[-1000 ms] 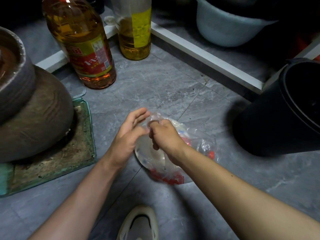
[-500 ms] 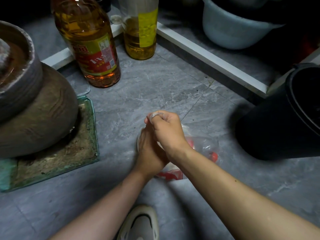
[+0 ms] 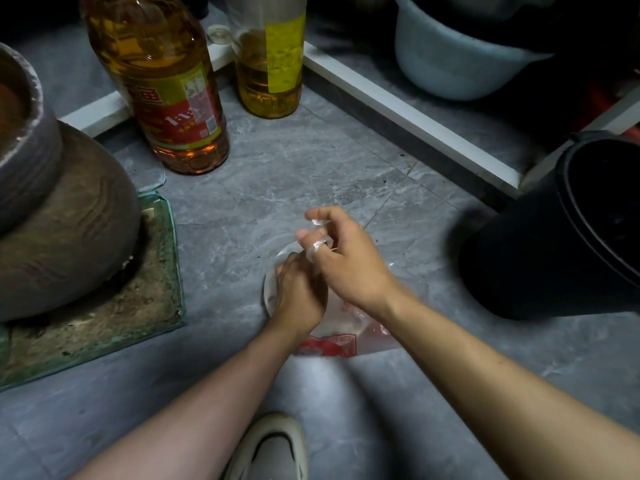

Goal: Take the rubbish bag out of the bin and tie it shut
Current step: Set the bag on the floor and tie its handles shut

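Note:
A clear plastic rubbish bag (image 3: 346, 332) with red wrappers inside lies on the grey tile floor, outside the black bin (image 3: 568, 237) standing at the right. My right hand (image 3: 346, 261) is above the bag with a strip of its clear plastic looped around two fingers. My left hand (image 3: 299, 292) sits just under the right one, gripping the bag's neck. Both hands hide most of the bag's top.
Two large oil bottles (image 3: 166, 84) (image 3: 272, 60) stand at the back. A brown clay jar (image 3: 59, 216) rests on a glass slab at the left. A white floor rail (image 3: 408, 112) runs diagonally, with a pale basin (image 3: 446, 60) behind it. My shoe (image 3: 273, 448) is at the bottom.
My left hand went from open beside the bag to closed under my right hand. My right hand lifted slightly, winding the bag's plastic around its fingers.

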Available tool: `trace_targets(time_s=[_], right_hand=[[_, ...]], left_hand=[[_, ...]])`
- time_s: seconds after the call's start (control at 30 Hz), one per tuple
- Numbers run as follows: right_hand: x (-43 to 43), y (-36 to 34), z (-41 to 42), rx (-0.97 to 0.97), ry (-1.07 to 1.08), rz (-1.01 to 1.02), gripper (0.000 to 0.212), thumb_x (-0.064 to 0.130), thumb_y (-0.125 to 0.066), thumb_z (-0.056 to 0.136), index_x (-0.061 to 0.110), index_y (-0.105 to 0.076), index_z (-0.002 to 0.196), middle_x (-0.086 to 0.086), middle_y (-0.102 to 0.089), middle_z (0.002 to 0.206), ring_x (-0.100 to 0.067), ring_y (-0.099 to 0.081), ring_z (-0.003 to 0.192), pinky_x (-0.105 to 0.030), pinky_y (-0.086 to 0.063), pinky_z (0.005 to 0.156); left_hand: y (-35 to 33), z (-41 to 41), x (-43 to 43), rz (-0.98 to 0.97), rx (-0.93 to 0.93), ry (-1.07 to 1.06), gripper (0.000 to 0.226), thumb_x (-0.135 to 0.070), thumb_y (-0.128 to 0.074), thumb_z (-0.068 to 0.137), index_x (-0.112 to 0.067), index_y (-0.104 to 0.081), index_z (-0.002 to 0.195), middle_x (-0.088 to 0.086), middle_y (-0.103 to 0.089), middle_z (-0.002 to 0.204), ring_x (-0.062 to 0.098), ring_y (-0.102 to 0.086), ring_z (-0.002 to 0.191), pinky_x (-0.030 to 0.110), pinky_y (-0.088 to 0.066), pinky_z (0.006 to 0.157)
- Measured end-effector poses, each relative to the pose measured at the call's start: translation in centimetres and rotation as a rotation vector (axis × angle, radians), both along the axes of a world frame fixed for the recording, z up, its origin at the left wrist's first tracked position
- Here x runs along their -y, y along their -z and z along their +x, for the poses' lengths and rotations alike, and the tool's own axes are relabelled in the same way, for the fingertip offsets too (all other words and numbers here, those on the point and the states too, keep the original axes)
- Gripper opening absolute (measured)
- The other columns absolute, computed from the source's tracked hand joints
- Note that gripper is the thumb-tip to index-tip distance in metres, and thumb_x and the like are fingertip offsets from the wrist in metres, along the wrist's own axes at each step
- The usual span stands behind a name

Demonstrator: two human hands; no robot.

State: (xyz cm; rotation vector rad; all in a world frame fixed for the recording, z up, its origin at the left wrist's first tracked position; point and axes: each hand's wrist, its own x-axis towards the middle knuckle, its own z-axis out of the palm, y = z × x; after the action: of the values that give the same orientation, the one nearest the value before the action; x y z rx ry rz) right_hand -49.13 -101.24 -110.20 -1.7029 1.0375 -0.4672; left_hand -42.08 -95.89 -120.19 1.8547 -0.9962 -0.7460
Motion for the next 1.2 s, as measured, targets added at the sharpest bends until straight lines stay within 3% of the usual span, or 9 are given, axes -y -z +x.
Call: trace_targets(time_s=[0.2, 0.33, 0.47, 0.6, 0.77, 0.83, 0.93, 1.07, 1.2], right_hand=[[2.2, 1.4, -4.8, -0.207, -0.201, -0.034, 0.092, 0.047, -0.081, 0.074, 0.027, -0.033, 0.149, 0.003, -0.051, 0.137, -0.008, -0.049, 0.127, -0.027, -0.042, 0.105], [1.4, 3.5, -5.2, -0.443, -0.337, -0.126, 0.119, 0.053, -0.087, 0.062, 0.022, -0.021, 0.155, 0.0, -0.029, 0.159, -0.016, -0.025, 0.148, -0.032, -0.023, 0.121], [-0.1, 5.9, -3.4, -0.436, -0.291, -0.099, 0.127, 0.066, -0.079, 0.053, 0.022, -0.019, 0.156, 0.0, -0.03, 0.161, -0.016, -0.027, 0.148, -0.037, -0.027, 0.12], [-0.5, 7.9, -2.4, -0.363, -0.201, -0.17, 0.113, 0.069, -0.073, 0.051, 0.027, -0.033, 0.148, 0.005, -0.045, 0.149, -0.015, -0.043, 0.137, -0.039, -0.039, 0.111], [0.3, 8.6, -1.4, -0.321, -0.273, -0.226, 0.108, 0.06, -0.076, 0.061, 0.037, -0.024, 0.153, 0.003, -0.022, 0.165, -0.01, -0.013, 0.153, -0.036, -0.023, 0.122], [0.2, 9.0, -0.7, -0.273, -0.23, -0.218, 0.104, 0.055, -0.071, 0.063, 0.035, -0.024, 0.154, 0.008, -0.032, 0.161, -0.012, -0.026, 0.15, -0.04, -0.028, 0.12], [-0.3, 9.1, 0.3, -0.213, -0.101, -0.15, 0.068, 0.039, -0.069, 0.072, 0.037, -0.045, 0.135, 0.012, -0.065, 0.125, -0.017, -0.061, 0.116, -0.042, -0.046, 0.1], [-0.8, 9.2, 0.9, -0.226, 0.012, -0.103, 0.018, 0.035, -0.061, 0.077, 0.03, -0.06, 0.094, 0.004, -0.074, 0.094, -0.022, -0.068, 0.092, -0.043, -0.055, 0.083], [-0.8, 9.6, 1.2, -0.19, 0.045, -0.03, 0.017, 0.031, -0.054, 0.074, 0.036, -0.066, 0.085, 0.005, -0.073, 0.081, -0.032, -0.069, 0.084, -0.051, -0.057, 0.074]], left_hand=[[-2.1, 0.1, 0.2, -0.112, -0.333, -0.139, 0.049, -0.046, -0.042, 0.097, -0.015, -0.06, 0.064, -0.001, -0.061, 0.057, 0.008, -0.062, 0.059, 0.03, -0.047, 0.063], [-1.4, 1.0, 0.5, -0.128, -0.391, -0.127, 0.051, -0.052, -0.042, 0.092, -0.016, -0.067, 0.067, -0.002, -0.068, 0.07, 0.017, -0.065, 0.076, 0.039, -0.051, 0.086], [-2.0, 1.2, 0.5, -0.174, -0.54, -0.213, 0.044, -0.036, -0.045, 0.1, -0.012, -0.065, 0.069, -0.001, -0.065, 0.073, 0.01, -0.062, 0.078, 0.029, -0.048, 0.089], [-2.3, 1.7, 0.3, -0.176, -0.539, -0.222, 0.042, -0.027, -0.043, 0.103, -0.002, -0.064, 0.077, -0.002, -0.064, 0.073, 0.007, -0.063, 0.076, 0.022, -0.05, 0.083], [-3.2, 1.5, 0.4, -0.211, -0.605, -0.27, 0.043, -0.025, -0.045, 0.103, 0.006, -0.067, 0.084, 0.009, -0.069, 0.074, 0.013, -0.068, 0.071, 0.026, -0.054, 0.07], [-3.7, 1.3, 0.8, -0.234, -0.644, -0.33, 0.043, -0.029, -0.046, 0.102, 0.001, -0.064, 0.076, 0.008, -0.065, 0.068, 0.015, -0.065, 0.067, 0.029, -0.053, 0.069], [-4.2, 0.8, 1.3, -0.251, -0.674, -0.393, 0.043, -0.033, -0.048, 0.101, -0.01, -0.059, 0.066, -0.003, -0.062, 0.059, 0.01, -0.062, 0.061, 0.028, -0.051, 0.067], [-4.7, 0.8, 1.2, -0.267, -0.72, -0.377, 0.044, -0.045, -0.051, 0.093, -0.017, -0.062, 0.06, -0.001, -0.062, 0.061, 0.014, -0.061, 0.064, 0.032, -0.051, 0.072], [-5.6, 1.3, 1.0, -0.293, -0.727, -0.312, 0.04, -0.034, -0.05, 0.098, -0.009, -0.06, 0.069, 0.005, -0.059, 0.07, 0.016, -0.059, 0.07, 0.034, -0.05, 0.076]])
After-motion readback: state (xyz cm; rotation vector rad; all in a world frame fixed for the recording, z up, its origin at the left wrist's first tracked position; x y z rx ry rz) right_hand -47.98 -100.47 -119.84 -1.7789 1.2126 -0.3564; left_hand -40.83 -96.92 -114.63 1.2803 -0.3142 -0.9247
